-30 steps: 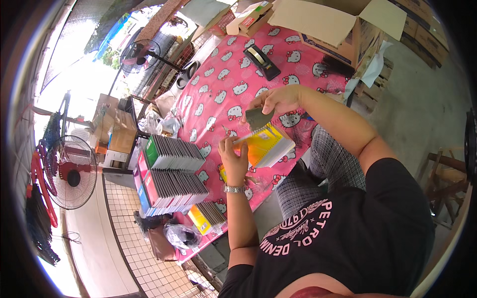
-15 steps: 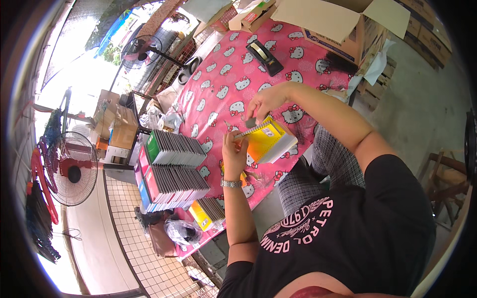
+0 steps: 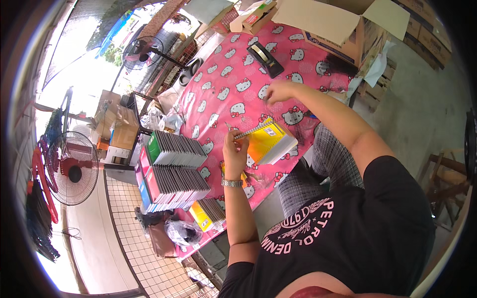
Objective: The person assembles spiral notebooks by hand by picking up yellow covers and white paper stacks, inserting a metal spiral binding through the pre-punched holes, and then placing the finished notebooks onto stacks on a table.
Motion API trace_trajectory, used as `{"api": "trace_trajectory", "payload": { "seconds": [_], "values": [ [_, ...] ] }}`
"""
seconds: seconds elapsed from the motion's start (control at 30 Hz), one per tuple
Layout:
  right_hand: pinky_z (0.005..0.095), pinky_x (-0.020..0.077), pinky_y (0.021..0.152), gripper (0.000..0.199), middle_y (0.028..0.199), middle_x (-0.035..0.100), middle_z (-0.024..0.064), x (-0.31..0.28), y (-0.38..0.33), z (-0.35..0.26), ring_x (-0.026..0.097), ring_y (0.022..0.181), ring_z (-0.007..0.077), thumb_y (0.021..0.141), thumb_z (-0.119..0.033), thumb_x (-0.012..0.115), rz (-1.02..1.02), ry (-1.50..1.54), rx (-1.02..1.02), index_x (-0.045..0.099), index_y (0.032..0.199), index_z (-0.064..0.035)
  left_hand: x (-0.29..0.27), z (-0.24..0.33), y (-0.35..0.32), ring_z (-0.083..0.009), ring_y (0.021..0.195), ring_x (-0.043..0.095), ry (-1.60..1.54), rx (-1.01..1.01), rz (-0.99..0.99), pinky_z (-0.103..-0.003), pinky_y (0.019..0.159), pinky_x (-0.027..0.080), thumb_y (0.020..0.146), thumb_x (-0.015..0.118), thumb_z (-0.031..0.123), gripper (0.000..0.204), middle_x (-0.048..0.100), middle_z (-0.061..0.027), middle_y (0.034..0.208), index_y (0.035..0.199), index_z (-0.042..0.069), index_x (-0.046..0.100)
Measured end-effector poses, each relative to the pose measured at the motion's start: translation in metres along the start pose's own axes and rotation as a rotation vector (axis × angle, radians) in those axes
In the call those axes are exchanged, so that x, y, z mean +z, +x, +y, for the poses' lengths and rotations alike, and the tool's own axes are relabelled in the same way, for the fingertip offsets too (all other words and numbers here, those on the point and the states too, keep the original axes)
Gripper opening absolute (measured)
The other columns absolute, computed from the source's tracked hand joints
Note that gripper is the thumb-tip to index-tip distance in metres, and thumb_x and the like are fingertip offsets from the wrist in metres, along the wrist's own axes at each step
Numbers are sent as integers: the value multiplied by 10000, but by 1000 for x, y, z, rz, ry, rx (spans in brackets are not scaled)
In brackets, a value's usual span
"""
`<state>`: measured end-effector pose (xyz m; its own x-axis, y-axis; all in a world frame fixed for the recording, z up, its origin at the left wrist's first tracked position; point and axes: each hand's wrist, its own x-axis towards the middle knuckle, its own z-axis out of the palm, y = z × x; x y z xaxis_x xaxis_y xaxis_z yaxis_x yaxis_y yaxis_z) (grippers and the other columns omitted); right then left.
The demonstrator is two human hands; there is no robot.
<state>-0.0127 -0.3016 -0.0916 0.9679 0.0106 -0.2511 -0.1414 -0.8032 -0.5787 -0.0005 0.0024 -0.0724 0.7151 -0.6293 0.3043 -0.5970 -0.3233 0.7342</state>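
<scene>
A yellow spiral notebook (image 3: 267, 140) lies tilted in front of me, its wire coil along the far edge and its white pages showing at the near right side. My left hand (image 3: 235, 153), with a metal watch on the wrist, pinches the notebook's left corner by the coil. Beyond the notebook, my right hand (image 3: 279, 92) hovers over the pink tablecloth, apart from the notebook. Its fingers are curled together, and whatever may be between them is hidden.
Stacks of spiral notebooks (image 3: 178, 185) stand at the left, with yellow ones (image 3: 206, 214) nearer. A black tape dispenser (image 3: 265, 59) sits farther back on the pink patterned table (image 3: 218, 94). Loose black coils (image 3: 338, 64) lie by an open carton (image 3: 335, 42). Fans (image 3: 74, 171) stand left.
My right hand has lifted off the notebook's coil and moved away to the far right. The dark piece seen at its fingertips no longer shows. My left hand stays on the notebook.
</scene>
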Motion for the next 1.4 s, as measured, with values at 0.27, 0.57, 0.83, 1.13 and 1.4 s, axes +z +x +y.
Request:
{"api": "trace_trajectory", "payload": {
  "seconds": [0.27, 0.57, 0.83, 1.13, 1.4],
  "values": [
    [466, 434, 998, 633, 1270, 560, 215, 35, -1, 107, 546, 1167, 381, 804, -438, 738, 948, 86, 243, 556, 1289, -75, 18, 9, -1, -138, 626, 642, -116, -85, 189, -281, 584, 508, 951, 609, 121, 131, 638, -78, 719, 987, -2, 581],
    [604, 181, 1130, 508, 1274, 586, 48, 51, -60, -94, 469, 1310, 239, 823, -216, 716, 664, -223, -570, 537, 1297, -175, 39, 16, -14, -133, 600, 658, -96, -30, 427, -265, 554, 520, 964, 626, 162, 208, 629, -60, 743, 1065, -19, 598],
    [669, 7, 1126, 310, 1241, 589, -36, 49, -33, -92, 415, 1362, 190, 807, -301, 744, 433, -128, -570, 636, 1086, -221, 41, -4, -25, -103, 670, 654, -351, -132, 449, -236, 588, 521, 974, 605, 123, 189, 644, -48, 770, 1081, -29, 636],
    [615, 125, 1103, 153, 1268, 540, -33, 81, -68, -127, 383, 1352, 235, 787, -302, 750, 913, 91, -588, 670, 848, -188, 43, -4, -25, -106, 780, 654, -282, -45, 579, -255, 681, 560, 928, 580, -47, 142, 698, -82, 928, 1037, -82, 662],
    [466, 423, 945, 166, 1033, 648, 68, 112, -65, -173, 591, 1039, 277, 753, -232, 705, 787, 831, -245, 653, 744, -74, 11, 17, -33, -277, 755, 653, 479, 271, 722, -365, 645, 543, 801, 653, -29, 234, 675, -123, 879, 1026, 12, 698]
  ]
}}
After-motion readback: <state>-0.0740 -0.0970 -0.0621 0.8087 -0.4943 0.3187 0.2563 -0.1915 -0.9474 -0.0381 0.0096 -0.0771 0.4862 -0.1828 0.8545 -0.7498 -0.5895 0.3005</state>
